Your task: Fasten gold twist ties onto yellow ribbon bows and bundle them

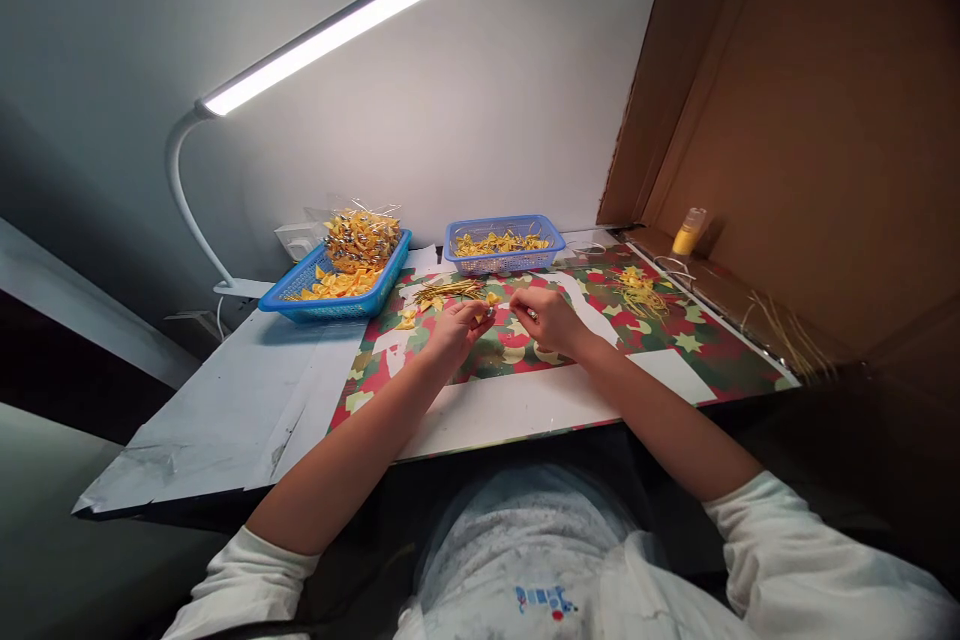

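Head view: our left fingers [475, 308] pinch a yellow piece [492, 299], likely light, flimsy, best edge-held; our right fingers [523, 297] curl, hold unclear

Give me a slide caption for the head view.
Under a lit lamp, the left hand holds a yellow piece near the right hand, two blue baskets beyond.

Light source: we record one lit LED bar lamp [345, 25], upper left, its diffuser glaring plain white. Wall [525, 100]: pale below the bar, greyer toward far left. Cardboard panel [817, 140]: dim brown, near black at the right edge. Blue basket [330, 308]: soft shadow beneath. Distortion: we note wide-angle stretching of the sleeves [817, 550]. Detail between left hand [454, 330] and right hand [551, 318]: too small to read.
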`<state>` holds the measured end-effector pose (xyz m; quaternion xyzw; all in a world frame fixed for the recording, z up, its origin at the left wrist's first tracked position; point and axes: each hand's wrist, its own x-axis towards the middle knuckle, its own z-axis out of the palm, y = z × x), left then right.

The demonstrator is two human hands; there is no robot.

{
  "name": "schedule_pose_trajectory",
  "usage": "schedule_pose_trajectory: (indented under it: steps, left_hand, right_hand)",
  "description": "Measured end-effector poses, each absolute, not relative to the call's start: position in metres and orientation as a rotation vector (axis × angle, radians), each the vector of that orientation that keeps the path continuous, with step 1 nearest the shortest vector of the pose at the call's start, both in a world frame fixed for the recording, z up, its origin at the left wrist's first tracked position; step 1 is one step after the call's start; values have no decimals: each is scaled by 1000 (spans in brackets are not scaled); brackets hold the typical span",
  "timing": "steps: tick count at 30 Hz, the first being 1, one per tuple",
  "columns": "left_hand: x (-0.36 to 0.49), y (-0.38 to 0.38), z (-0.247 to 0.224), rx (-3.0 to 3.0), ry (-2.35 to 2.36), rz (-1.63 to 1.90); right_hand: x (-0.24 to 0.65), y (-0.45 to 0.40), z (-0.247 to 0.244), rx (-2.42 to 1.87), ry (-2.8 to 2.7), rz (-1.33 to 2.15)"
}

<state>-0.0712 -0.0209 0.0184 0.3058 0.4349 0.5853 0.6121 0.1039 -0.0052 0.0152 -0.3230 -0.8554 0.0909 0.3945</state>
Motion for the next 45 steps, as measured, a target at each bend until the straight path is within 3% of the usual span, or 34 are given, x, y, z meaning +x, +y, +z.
schedule_pose_trajectory:
  steps: [29,45]
  left_hand:
    - [-72,-20,15,798,1053,1382]
    - [-66,-23,10,819,929,1387]
  right_hand:
    - [107,1,13,-835,-2221,173]
    - [96,-9,15,-782,-2032,414]
